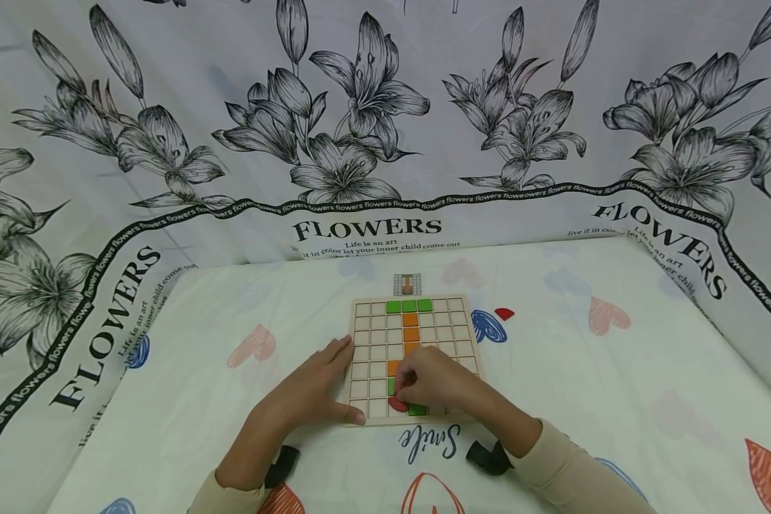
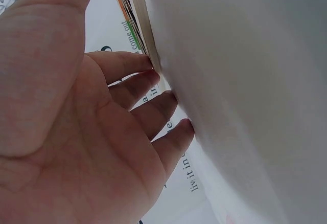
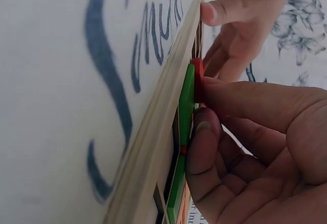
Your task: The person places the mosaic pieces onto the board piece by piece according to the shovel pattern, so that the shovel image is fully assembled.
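A wooden grid board [image 1: 374, 421] lies flat in front of me. My left hand [image 1: 311, 389] steadies its left side, fingers extended along the edge and thumb at the near left corner. In the left wrist view, the fingertips [image 2: 168, 98] meet the board's side. My right hand [image 1: 438, 378] is over the lower middle of the grid, its thumb and curled fingers pinching a red curved piece [image 1: 397, 405]. Beside the red piece, a green tile [image 3: 187, 93] sits in the grid. Orange tiles [image 1: 410, 333] run down a central column, partly hidden by the right hand.
Three green tiles [image 1: 409, 306] fill the middle of the top row. A small pattern card [image 1: 407, 284] lies beyond the board. Another red piece [image 1: 504, 313] rests on the printed cloth [image 1: 552, 357] to the right. Printed flower curtains [image 1: 373, 164] stand behind.
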The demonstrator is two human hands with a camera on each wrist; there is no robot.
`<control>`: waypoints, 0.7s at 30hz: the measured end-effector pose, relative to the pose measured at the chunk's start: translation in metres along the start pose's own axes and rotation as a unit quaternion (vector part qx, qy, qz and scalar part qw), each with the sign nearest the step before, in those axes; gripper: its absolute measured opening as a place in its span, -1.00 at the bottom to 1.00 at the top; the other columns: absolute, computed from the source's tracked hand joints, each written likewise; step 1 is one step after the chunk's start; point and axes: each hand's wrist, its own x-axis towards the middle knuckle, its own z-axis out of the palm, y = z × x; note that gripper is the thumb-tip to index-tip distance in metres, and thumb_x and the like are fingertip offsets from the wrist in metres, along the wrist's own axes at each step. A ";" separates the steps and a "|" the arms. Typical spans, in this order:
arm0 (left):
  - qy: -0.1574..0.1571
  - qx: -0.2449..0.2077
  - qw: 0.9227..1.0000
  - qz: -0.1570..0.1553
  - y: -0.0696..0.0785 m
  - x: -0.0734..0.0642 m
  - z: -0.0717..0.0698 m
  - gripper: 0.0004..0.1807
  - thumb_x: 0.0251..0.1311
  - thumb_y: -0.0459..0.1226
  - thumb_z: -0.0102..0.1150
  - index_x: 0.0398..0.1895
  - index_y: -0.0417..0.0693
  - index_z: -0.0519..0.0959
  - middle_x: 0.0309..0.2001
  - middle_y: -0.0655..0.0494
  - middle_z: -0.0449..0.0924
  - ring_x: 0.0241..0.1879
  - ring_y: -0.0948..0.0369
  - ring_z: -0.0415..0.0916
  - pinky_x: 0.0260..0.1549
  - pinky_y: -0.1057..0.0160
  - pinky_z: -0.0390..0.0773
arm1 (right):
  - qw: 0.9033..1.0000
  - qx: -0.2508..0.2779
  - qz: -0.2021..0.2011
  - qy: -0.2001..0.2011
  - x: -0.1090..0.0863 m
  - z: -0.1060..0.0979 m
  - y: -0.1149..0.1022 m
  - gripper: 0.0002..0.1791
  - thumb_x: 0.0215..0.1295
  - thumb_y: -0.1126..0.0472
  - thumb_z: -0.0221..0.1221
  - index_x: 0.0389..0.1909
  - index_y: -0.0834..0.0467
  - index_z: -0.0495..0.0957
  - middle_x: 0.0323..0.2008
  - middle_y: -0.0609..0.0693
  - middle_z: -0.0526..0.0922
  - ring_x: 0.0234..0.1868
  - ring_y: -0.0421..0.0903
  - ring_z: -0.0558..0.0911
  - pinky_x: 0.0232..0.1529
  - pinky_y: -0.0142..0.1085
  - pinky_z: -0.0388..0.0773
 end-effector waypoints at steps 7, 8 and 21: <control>0.001 -0.004 1.000 0.002 0.000 0.000 0.000 0.34 -0.23 0.29 0.51 0.57 -0.17 0.11 0.57 -0.04 0.02 0.53 -0.07 -0.03 0.40 -0.07 0.16 | 1.000 -0.018 -0.003 0.003 -0.002 0.004 -0.003 -0.78 0.22 0.35 0.35 -0.57 0.02 0.67 -0.57 -0.20 0.55 -0.45 -0.23 0.51 -0.49 -0.41 0.54; 0.002 -0.004 1.000 0.003 0.000 0.000 0.000 0.34 -0.23 0.29 0.51 0.57 -0.18 0.11 0.57 -0.04 0.02 0.52 -0.07 -0.03 0.40 -0.07 0.16 | 1.000 -0.023 -0.005 0.001 -0.003 0.004 -0.003 -0.78 0.21 0.34 0.35 -0.58 0.01 0.67 -0.57 -0.20 0.54 -0.45 -0.23 0.51 -0.49 -0.41 0.54; 0.004 -0.009 1.000 0.005 0.001 -0.001 -0.001 0.34 -0.23 0.28 0.52 0.56 -0.20 0.12 0.56 -0.06 0.03 0.52 -0.09 -0.02 0.40 -0.09 0.17 | 0.997 -0.072 -0.028 -0.012 -0.004 0.006 -0.008 -0.78 0.21 0.27 0.40 -0.58 -0.02 0.65 -0.57 -0.23 0.50 -0.44 -0.26 0.48 -0.48 -0.44 0.50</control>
